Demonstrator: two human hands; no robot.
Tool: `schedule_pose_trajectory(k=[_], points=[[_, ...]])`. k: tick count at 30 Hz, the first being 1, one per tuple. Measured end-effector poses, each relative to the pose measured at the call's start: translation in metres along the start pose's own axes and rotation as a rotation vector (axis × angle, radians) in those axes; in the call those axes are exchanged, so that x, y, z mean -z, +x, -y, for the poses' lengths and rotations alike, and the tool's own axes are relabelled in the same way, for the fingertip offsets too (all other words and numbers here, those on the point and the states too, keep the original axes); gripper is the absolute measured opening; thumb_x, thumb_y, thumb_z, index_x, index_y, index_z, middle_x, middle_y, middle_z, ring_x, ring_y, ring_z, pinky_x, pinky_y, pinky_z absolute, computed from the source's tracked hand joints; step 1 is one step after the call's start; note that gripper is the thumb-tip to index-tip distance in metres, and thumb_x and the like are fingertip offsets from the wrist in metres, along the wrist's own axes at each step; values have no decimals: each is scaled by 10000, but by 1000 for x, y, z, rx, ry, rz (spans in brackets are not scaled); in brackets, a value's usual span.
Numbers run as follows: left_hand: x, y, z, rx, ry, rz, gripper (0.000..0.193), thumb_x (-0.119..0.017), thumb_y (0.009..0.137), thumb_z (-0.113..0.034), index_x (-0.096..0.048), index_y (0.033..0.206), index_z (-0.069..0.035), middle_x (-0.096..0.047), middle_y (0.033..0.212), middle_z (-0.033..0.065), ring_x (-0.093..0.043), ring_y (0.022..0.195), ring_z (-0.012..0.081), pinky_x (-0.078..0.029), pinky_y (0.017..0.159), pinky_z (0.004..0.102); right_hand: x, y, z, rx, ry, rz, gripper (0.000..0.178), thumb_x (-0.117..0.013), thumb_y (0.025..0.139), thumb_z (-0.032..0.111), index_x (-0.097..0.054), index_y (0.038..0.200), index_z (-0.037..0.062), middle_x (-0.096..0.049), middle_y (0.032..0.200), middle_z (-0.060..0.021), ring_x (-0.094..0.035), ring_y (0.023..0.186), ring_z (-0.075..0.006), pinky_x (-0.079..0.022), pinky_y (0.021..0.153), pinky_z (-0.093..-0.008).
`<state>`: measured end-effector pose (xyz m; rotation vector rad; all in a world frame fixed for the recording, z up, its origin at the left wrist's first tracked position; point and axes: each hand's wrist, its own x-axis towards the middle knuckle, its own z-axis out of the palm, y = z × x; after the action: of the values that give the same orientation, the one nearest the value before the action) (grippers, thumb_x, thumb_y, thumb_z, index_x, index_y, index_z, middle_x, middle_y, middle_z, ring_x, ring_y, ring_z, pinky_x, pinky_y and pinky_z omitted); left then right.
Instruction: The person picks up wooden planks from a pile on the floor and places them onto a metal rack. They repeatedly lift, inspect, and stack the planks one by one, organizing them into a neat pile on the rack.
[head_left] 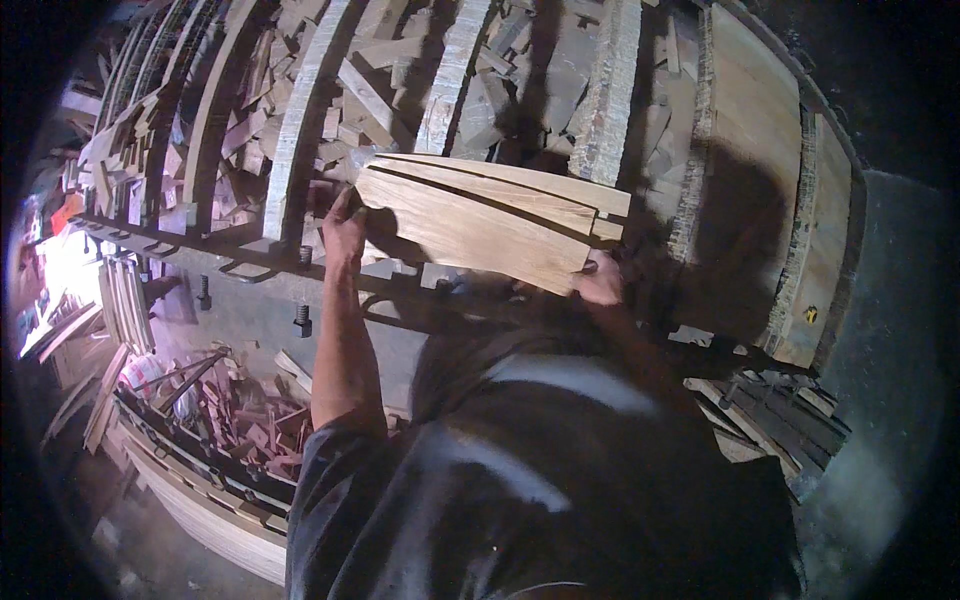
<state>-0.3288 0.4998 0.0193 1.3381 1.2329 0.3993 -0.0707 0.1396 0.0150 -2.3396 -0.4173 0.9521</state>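
A pale wooden board (470, 222) spans the space between my two hands, its grain running lengthwise. Around its left end my left hand (345, 222) is closed, thumb and fingers at the edge. My right hand (600, 280) grips the near right corner, with part of its fingers hidden under the wood. Just beyond the board lie narrower wooden strips (530, 180), close along its far edge. Whether these strips are held too or rest on the rack, I cannot tell.
Beneath is a rack of parallel wooden bars (300, 110), with many offcuts (370, 100) heaped between and below them. Wide panels (750, 120) lie at the right. A metal rail with bolts (303, 318) runs along the near side. Scrap wood (245, 400) fills a bin at lower left.
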Motion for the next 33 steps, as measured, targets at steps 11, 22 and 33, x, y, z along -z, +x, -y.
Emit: schedule_pose_trajectory(k=[11,22,33], points=[[-28,-39,-61,44,-901,-76,477,-534,1013,-346,-522,1322,16,-616,1219,163,-591,1154,271,-445,1026,480,81,-53,74,641,93,-360,311,-638,751,-137,-524,1005,1,-665,1044,-157,-638,1014,-266,-485,909,-352],[-21,-58,-86,-295,-1214,22,819,-530,885,48,-113,1585,-38,-415,1527,201,-438,1386,331,-352,1162,456,101,-61,96,404,522,-283,548,-633,817,-90,-490,1344,-42,-616,1283,-126,-567,1216,-227,-424,1067,-369],[-31,-50,-92,-237,-1058,-10,714,-529,952,-25,-193,1582,-44,-438,1499,202,-472,1348,340,-383,1138,484,82,-31,112,173,1768,262,325,-645,860,39,-625,1180,-15,-644,1236,-126,-547,1227,-276,-371,1118,-456]])
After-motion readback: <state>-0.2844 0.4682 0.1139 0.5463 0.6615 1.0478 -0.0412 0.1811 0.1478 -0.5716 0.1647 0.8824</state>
